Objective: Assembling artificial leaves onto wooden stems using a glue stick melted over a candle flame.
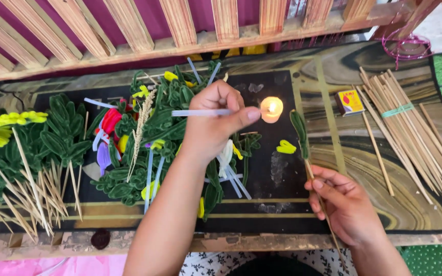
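We're at a low table covered with a marbled black-and-gold mat (333,76), slatted wooden frame behind it. Landmark here is the lit candle (271,109) in the middle. Our left hand (212,122) is closed around a pale glue stick (200,112), its tip right at the flame. Our right hand (345,203), below and to the right of the candle, pinches a thin stick topped with a green fuzzy leaf (300,134).

What could bite us: that leaf sits just beside the flame (fuzzy stuff probably singes fast), and melted glue could drip onto our fingers or the mat. Also, the heap of green leaves (144,148) lies left of the candle, so one knock looks risky.
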